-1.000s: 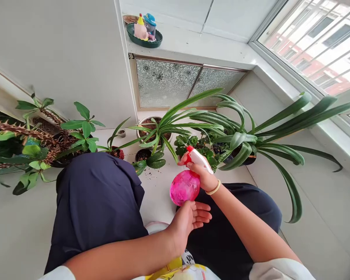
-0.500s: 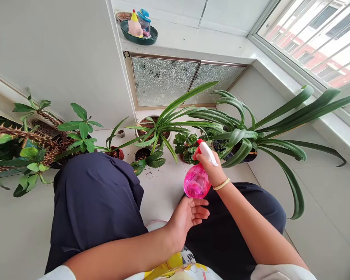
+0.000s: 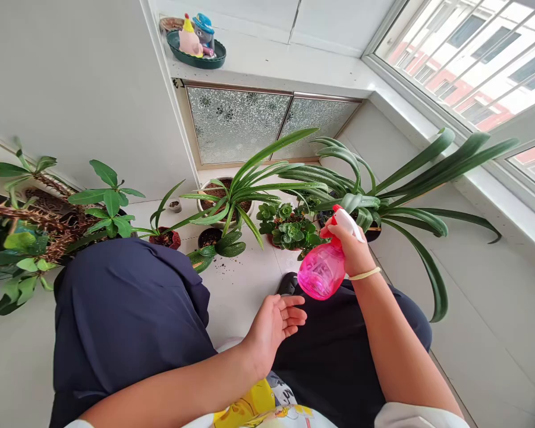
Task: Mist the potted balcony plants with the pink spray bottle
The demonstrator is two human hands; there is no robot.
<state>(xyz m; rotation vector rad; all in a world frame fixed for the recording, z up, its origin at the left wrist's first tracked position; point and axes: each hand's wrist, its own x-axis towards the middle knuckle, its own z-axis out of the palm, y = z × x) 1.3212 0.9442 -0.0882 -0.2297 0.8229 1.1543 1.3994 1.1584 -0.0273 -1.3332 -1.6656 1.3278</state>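
Round, translucent pink spray bottle (image 3: 321, 271) moves away

Our right grip (image 3: 351, 245) is clamped on its neck. It has moved farther from our left grip (image 3: 271, 324), loosely unfolded and holding nothing, so the right alone carries it.

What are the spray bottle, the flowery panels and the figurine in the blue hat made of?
Spray bottle: likely smooth plastic, because its pink body is shiny and see-through.
Flowery panels: they look like textured glass, speckled and glinting, though plastic is possible.
Figurine in the blue hat: painted-looking, with bright solid colours; maybe resin, ceramic or plastic, but too small to tell.
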